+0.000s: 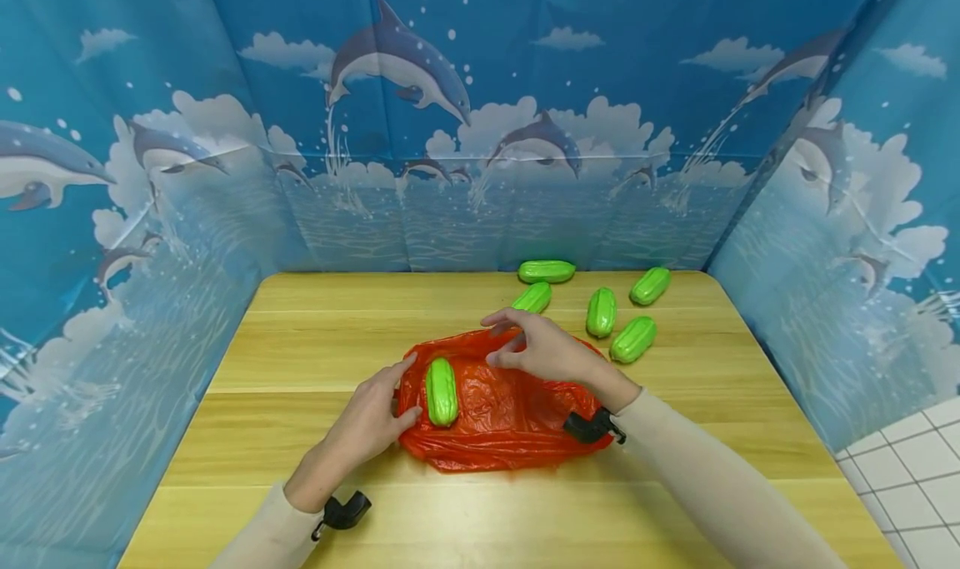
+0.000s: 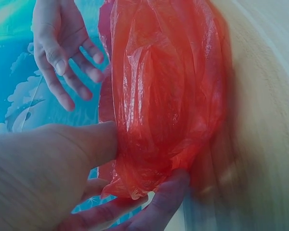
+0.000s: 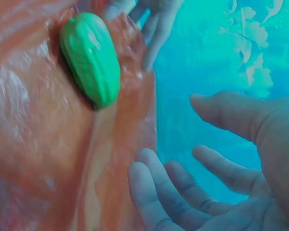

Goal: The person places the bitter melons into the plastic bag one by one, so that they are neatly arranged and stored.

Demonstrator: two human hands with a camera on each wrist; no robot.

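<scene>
A red plastic bag lies on the table with its mouth spread wide. Inside its left part is a short, ridged green cucumber-like vegetable, also seen from above in the right wrist view. My left hand holds the bag's left end, thumb and fingers on either side of the film in the left wrist view. Over the back rim of the bag hovers my right hand, fingers spread and loosely bent, holding nothing. The bag's wall hides the vegetable in the left wrist view.
Several more green vegetables lie at the table's back right: one near the back edge, another just beyond the bag's right end. One is partly behind my right hand. A dolphin-print curtain encloses the wooden table on three sides.
</scene>
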